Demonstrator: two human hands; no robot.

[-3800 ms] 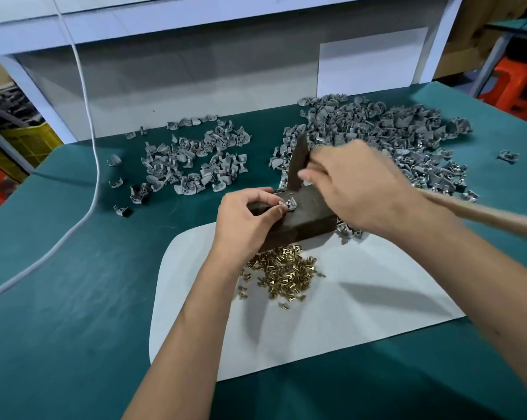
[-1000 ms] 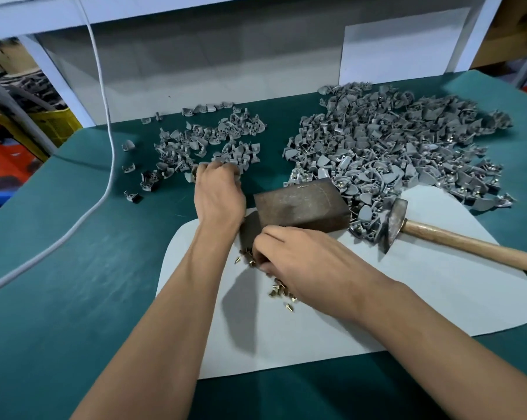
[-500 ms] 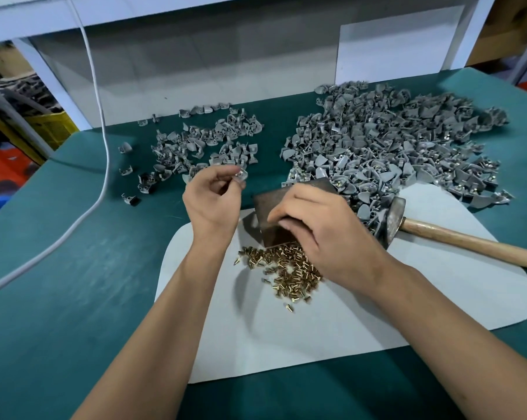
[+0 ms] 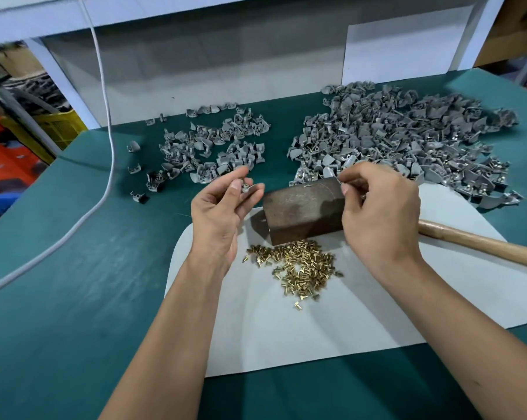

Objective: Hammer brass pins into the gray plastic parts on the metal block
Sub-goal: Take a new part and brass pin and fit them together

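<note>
A rusty metal block [image 4: 301, 212] stands on a white mat [image 4: 332, 313], with a heap of brass pins [image 4: 298, 265] in front of it. My left hand [image 4: 223, 207] is raised left of the block and pinches a small gray plastic part [image 4: 244, 187] between thumb and fingers. My right hand [image 4: 377, 207] hovers over the block's right end with curled fingers pinching something small; what it holds is too small to tell. The hammer's wooden handle [image 4: 480, 245] lies on the mat to the right, its head hidden behind my right hand.
A large pile of gray parts [image 4: 407, 140] lies behind the block on the green table [image 4: 74, 283]; a smaller pile [image 4: 216, 150] lies at back left. A white cable [image 4: 104, 122] hangs down and runs across the left side. A wall panel closes the table's far edge.
My left hand has turned palm-up with the gray part. My right hand has lifted from the pins, moved to the block's right end and now covers the hammer head.
</note>
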